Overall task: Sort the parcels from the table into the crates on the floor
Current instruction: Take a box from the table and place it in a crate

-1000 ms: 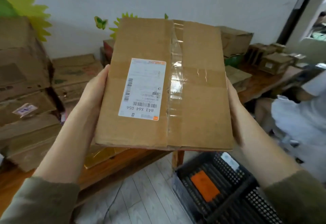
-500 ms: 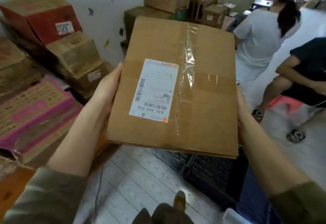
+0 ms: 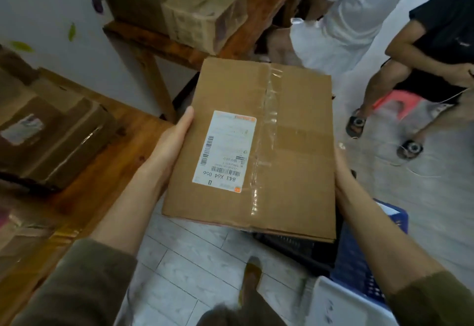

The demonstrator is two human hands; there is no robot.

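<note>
Cardboard parcel [image 3: 259, 146] sits flat between my two hands, up in the air over the floor. My left hand [image 3: 168, 146] presses on its left edge and my right hand [image 3: 339, 169] presses on its right edge, so both hands hold it tight. A white label [image 3: 224, 151] is stuck on top, beside a strip of clear tape [image 3: 269, 130]. Under the parcel I see a black crate [image 3: 302, 248], and a blue crate [image 3: 359, 261] just beside it. More boxes lie on the wooden table [image 3: 107, 156] to my left.
</note>
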